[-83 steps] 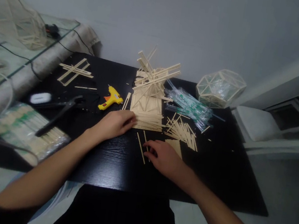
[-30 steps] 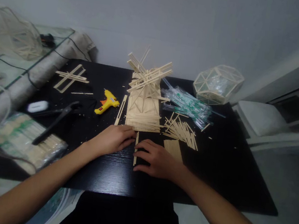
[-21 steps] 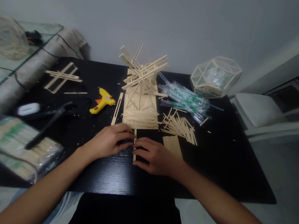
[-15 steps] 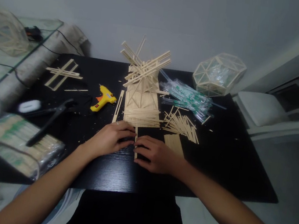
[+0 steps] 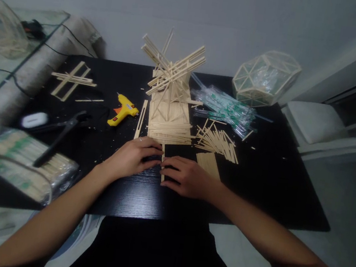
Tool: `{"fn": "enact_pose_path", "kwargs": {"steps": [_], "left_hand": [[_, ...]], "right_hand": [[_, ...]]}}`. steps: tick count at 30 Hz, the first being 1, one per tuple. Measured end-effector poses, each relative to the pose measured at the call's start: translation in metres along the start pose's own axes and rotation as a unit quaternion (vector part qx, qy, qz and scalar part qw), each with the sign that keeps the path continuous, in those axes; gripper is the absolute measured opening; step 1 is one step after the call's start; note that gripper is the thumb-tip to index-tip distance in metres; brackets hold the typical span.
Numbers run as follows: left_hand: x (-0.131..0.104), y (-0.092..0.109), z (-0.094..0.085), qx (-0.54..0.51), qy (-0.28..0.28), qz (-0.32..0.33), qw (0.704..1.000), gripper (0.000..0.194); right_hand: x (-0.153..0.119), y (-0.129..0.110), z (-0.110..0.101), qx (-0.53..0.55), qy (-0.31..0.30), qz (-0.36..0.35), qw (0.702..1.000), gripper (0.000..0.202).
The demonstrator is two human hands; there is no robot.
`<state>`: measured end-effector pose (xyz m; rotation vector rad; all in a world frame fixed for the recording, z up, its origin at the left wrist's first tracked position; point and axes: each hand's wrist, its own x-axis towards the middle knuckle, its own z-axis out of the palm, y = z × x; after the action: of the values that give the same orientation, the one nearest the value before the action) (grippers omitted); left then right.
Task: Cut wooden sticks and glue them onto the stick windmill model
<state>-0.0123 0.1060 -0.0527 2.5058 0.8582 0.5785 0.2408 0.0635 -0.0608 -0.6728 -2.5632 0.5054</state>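
Observation:
My left hand (image 5: 135, 156) and my right hand (image 5: 189, 178) face each other near the front of the black table. Between them lies a narrow wooden stick assembly (image 5: 162, 177), pointing away from me; their bent fingertips hold it from both sides. Fingers cover much of it, so I cannot tell how many sticks it has. Just beyond, a stack of wooden sticks (image 5: 169, 137) lies across a slatted wooden board (image 5: 157, 106). Another paired-stick piece (image 5: 140, 119) rests beyond my left hand. Beside my right hand is a flat bundle of sticks (image 5: 209, 164).
A yellow glue gun (image 5: 123, 110), crossed stick frames (image 5: 73, 80) and dark pliers (image 5: 61, 137) lie left, near a bagged stick pack (image 5: 27, 165). Right are loose short sticks (image 5: 218, 143), plastic wrappers (image 5: 226, 109) and a polyhedral stick frame (image 5: 265, 79). Crossed sticks (image 5: 173, 73) rise behind.
My view has tilted slightly downward, so the table and everything on it sit higher in the picture. Both hands keep their hold on the stick assembly, with hardly any visible shift.

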Motion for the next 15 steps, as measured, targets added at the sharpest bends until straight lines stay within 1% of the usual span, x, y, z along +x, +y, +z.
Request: {"fn": "enact_pose_path", "kwargs": {"steps": [5,11,15], "left_hand": [[0.0002,-0.0011,0.0009,-0.002,0.004,0.006,1.0,0.022],[0.0008,0.0001,0.0,0.001,-0.001,0.004,1.0,0.022],[0.001,0.0007,-0.0007,0.0,-0.007,0.001,1.0,0.023]], "right_hand": [[-0.0005,-0.0002,-0.0018,-0.002,-0.003,-0.01,1.0,0.022],[-0.0017,-0.0022,-0.0076,0.035,-0.022,0.017,0.999,0.024],[-0.0012,-0.0014,-0.0045,0.021,-0.015,0.012,1.0,0.022]]}}
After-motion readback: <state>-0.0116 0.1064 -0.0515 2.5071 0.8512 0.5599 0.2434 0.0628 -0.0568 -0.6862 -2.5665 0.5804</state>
